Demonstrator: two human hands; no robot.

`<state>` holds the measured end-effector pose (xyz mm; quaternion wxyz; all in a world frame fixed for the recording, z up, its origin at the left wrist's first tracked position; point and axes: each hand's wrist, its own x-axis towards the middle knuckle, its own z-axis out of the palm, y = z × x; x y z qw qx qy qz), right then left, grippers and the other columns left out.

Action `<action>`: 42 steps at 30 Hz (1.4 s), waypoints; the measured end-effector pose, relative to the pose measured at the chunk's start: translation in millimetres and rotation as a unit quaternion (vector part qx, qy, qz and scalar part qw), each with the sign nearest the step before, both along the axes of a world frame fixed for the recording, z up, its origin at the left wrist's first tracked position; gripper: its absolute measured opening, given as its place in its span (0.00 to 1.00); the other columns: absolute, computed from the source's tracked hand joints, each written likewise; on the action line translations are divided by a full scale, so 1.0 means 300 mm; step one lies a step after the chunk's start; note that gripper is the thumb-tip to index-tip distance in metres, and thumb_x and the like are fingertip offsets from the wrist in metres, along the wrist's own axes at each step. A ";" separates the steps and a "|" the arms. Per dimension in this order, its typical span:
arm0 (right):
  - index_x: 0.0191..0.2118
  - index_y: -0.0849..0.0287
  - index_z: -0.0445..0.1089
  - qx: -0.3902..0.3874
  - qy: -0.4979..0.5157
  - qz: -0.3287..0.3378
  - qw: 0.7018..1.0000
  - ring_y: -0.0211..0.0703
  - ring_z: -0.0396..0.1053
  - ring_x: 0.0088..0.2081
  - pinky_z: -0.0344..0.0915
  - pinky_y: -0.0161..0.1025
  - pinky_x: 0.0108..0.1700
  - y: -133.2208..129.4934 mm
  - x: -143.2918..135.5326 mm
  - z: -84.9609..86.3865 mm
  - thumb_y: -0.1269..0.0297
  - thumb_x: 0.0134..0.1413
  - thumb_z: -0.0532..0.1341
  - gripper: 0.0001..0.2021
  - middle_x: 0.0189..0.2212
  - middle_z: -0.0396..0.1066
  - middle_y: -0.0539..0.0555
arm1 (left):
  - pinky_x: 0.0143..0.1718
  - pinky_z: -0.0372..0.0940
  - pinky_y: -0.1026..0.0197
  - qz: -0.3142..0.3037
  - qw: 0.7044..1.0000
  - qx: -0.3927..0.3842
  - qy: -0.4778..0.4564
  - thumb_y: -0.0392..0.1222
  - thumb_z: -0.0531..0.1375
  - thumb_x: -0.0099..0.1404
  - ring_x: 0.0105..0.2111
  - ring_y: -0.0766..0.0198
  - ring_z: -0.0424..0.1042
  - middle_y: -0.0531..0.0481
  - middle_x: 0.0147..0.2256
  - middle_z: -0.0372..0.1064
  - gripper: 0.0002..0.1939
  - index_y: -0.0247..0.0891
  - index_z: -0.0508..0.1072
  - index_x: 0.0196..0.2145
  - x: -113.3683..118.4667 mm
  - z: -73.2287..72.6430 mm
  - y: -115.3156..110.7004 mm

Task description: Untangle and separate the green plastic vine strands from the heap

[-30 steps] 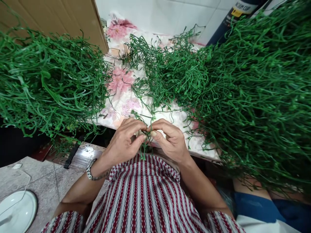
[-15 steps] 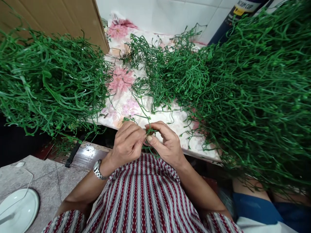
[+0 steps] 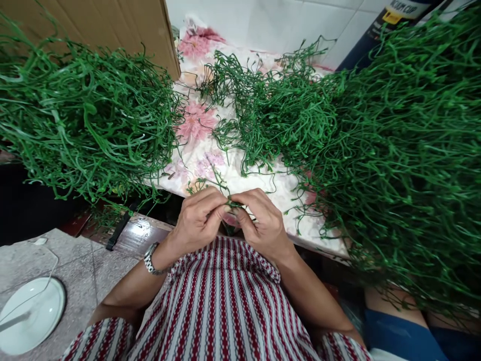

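Observation:
In front of my striped shirt, both hands are close together just past the table's near edge. My left hand (image 3: 199,220), with a metal watch on its wrist, pinches thin green stems (image 3: 233,203) between thumb and forefinger. My right hand (image 3: 265,220) grips the same stems, its thumb and forefinger closed on them. A few stem ends stick out beyond the fingertips over the cloth; the rest is partly hidden by my fingers. A loose heap of thin green stems with small bud-like tips (image 3: 285,115) lies beyond my hands.
A flower-print cloth (image 3: 195,123) covers the table. Large green heaps stand left (image 3: 101,130) and right (image 3: 413,150). Behind are a cardboard box (image 3: 124,30) and a dark blue cylinder (image 3: 368,42). At lower left is a white round base (image 3: 33,316); a person's blue-clothed leg (image 3: 398,333) is at right.
My right hand's fingers have closed in on the stems, and its thumb has moved right, slightly away from my left thumb. The stems beyond my fingers reach less far. The view has shifted slightly.

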<state>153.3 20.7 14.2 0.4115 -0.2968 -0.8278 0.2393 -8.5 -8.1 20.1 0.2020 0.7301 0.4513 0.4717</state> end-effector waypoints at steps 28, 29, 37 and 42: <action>0.31 0.61 0.63 -0.149 -0.010 0.142 0.979 0.34 0.59 0.29 0.57 0.33 0.32 0.011 0.018 -0.010 0.64 0.60 0.55 0.08 0.26 0.60 0.49 | 0.25 0.50 0.65 -0.132 0.977 -0.167 0.005 0.41 0.50 0.66 0.22 0.71 0.53 0.57 0.21 0.51 0.13 0.37 0.57 0.24 -0.044 0.010 -0.012; 0.32 0.61 0.64 -0.139 -0.013 0.146 0.979 0.34 0.60 0.29 0.58 0.33 0.32 0.011 0.018 -0.009 0.64 0.60 0.55 0.07 0.26 0.60 0.49 | 0.25 0.49 0.65 -0.141 0.977 -0.158 0.012 0.42 0.50 0.66 0.22 0.70 0.52 0.57 0.21 0.50 0.14 0.37 0.56 0.24 -0.045 0.012 -0.010; 0.27 0.60 0.61 -0.070 -0.074 0.190 0.977 0.35 0.56 0.27 0.56 0.34 0.29 0.017 0.031 0.015 0.65 0.61 0.51 0.11 0.24 0.56 0.49 | 0.21 0.46 0.65 -0.245 0.950 -0.195 -0.005 0.41 0.52 0.64 0.20 0.71 0.47 0.58 0.19 0.44 0.17 0.38 0.50 0.20 -0.048 0.035 0.015; 0.25 0.59 0.61 -0.139 0.019 0.302 0.943 0.34 0.56 0.26 0.56 0.33 0.29 0.025 0.023 -0.005 0.63 0.61 0.52 0.13 0.22 0.56 0.48 | 0.20 0.46 0.65 -0.259 0.948 -0.176 -0.054 0.36 0.51 0.63 0.18 0.72 0.45 0.58 0.18 0.42 0.17 0.38 0.49 0.19 -0.039 0.034 -0.001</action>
